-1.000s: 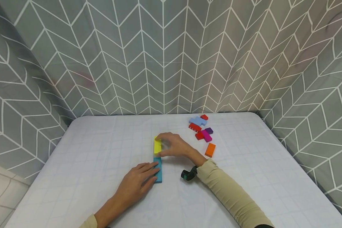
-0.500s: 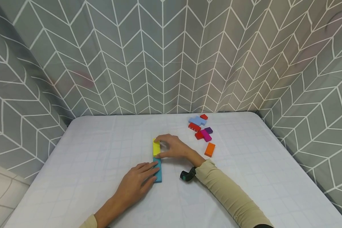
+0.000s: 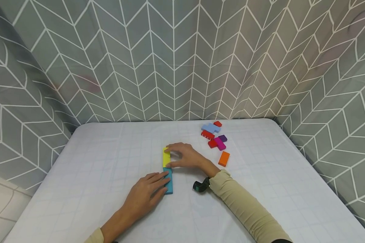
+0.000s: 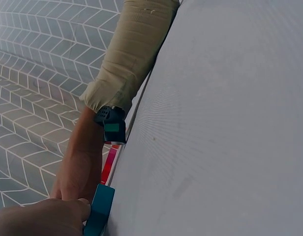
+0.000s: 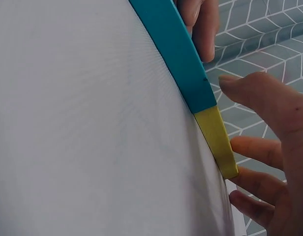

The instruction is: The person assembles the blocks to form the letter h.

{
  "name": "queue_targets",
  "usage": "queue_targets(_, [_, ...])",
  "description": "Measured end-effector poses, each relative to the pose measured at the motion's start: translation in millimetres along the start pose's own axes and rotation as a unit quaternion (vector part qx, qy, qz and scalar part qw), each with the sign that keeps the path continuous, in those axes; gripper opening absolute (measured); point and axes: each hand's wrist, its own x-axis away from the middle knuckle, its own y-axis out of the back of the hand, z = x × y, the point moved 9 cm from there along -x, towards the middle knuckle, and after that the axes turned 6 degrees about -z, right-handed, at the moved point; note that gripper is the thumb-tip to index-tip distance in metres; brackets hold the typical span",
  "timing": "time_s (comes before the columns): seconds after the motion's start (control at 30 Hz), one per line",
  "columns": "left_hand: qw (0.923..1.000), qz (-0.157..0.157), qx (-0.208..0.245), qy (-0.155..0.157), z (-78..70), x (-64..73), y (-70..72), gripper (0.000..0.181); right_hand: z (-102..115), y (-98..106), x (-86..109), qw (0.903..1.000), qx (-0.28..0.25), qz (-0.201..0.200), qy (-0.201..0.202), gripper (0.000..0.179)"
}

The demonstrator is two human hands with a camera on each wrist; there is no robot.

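Your left hand (image 3: 146, 194): relaxed fingers on blue block (image 3: 169, 187). Your right hand (image 3: 185, 155): fingers curled round yellow block (image 3: 166, 161), near edge meeting blue's far edge. Counter (image 3: 103, 168) stretches leftward; coloured pieces (image 3: 220, 144) far right.

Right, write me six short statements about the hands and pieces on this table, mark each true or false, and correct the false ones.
1. The left hand rests on the teal block. True.
2. The right hand is at the yellow block. True.
3. A wide gap separates the yellow block from the teal block. False: they meet end to end.
4. The light blue piece lies farther back than the orange block. True.
5. The light blue piece is a plain rectangle. False: its outline is stepped.
6. The left hand holds the orange block. False: neither hand touches it.
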Motion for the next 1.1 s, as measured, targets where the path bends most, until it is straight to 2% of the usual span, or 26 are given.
queue_targets(0.2, [1.0,0.003,0.006,0.002,0.6,0.2,0.1,0.035,0.2,-1.1,0.0,0.9999,-0.014,0.0,0.005,0.055])
queue_targets(0.73, [1.0,0.009,0.003,0.004,1.8,0.0,-2.6,0.034,-5.7,-3.3,3.6,0.9997,-0.014,0.011,-0.014,0.054])
queue_targets(0.97, [0.9999,0.008,0.005,0.006,2.3,-1.4,-1.6,0.034,-3.4,15.7,6.9,0.9994,-0.027,-0.023,-0.007,0.051])
queue_targets(1.1, [0.9999,0.007,0.007,0.008,2.5,-1.6,-1.3,0.034,-8.2,33.3,11.4,0.9986,-0.011,-0.052,0.003,0.046])
